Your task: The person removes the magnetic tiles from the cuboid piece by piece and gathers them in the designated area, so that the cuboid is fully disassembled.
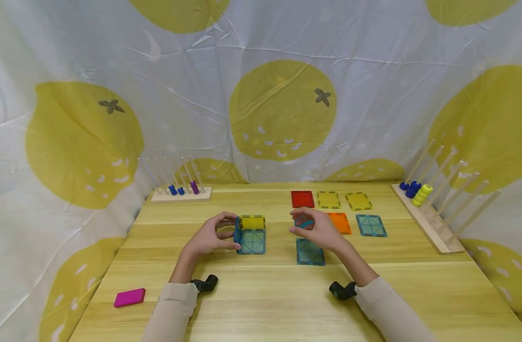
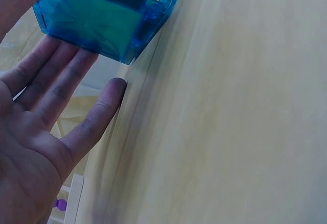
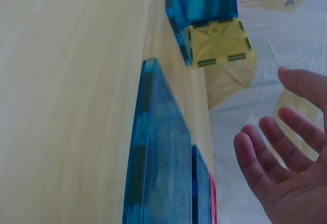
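My left hand (image 1: 209, 235) grips a blue square magnetic tile (image 1: 237, 232) standing upright, thumb at its near edge and fingers at its far side. This tile stands along the left side of a flat light-blue tile (image 1: 253, 242). A yellow tile (image 1: 253, 222) stands upright along the back side, meeting the blue one at the corner. My right hand (image 1: 318, 229) hovers with nothing between its loosely bent fingers, as the right wrist view shows. Below it lie a blue tile (image 1: 310, 252) and another blue tile (image 1: 304, 222), partly hidden by the fingers.
Red (image 1: 303, 199), yellow (image 1: 328, 199) and orange (image 1: 340, 223) tiles lie behind and right, with a light-blue tile (image 1: 371, 225). Wooden peg racks with beads stand at the back left (image 1: 181, 195) and right (image 1: 440, 232). A magenta block (image 1: 130, 298) lies front left.
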`<action>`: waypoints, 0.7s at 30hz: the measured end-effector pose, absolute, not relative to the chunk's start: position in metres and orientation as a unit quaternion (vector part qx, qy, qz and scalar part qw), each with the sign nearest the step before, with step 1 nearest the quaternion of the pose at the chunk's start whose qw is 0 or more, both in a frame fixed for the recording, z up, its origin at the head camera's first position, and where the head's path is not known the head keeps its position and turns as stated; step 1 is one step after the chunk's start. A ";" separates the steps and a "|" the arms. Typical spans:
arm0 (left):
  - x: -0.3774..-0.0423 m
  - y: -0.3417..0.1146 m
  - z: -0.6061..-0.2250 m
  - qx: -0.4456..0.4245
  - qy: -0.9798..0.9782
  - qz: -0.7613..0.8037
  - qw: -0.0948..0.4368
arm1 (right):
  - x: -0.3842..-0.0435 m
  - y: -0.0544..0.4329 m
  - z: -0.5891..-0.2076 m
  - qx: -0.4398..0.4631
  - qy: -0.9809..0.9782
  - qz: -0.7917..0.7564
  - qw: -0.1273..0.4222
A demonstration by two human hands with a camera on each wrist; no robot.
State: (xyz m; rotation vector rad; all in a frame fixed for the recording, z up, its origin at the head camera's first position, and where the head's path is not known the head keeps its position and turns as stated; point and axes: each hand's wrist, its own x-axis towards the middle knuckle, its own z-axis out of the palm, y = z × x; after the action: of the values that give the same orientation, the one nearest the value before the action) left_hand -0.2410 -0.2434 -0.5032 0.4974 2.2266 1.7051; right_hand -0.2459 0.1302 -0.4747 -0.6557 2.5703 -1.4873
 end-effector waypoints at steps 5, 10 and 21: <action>-0.241 -0.243 -0.504 0.181 0.773 0.592 0.142 | -0.254 0.111 -0.477 -0.228 0.827 -0.509 0.064; -0.242 -0.242 -0.504 0.187 0.774 0.588 0.143 | -0.259 0.093 -0.481 -0.233 0.813 -0.528 0.076; -0.242 -0.240 -0.504 0.195 0.775 0.585 0.137 | -0.271 0.064 -0.491 -0.249 0.800 -0.538 0.091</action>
State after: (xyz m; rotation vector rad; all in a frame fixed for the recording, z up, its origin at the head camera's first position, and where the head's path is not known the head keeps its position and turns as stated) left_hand -0.2416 -0.2403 -0.5043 0.5649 2.2432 1.6931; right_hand -0.2708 0.0635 -0.4909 -0.7413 2.3780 -1.5982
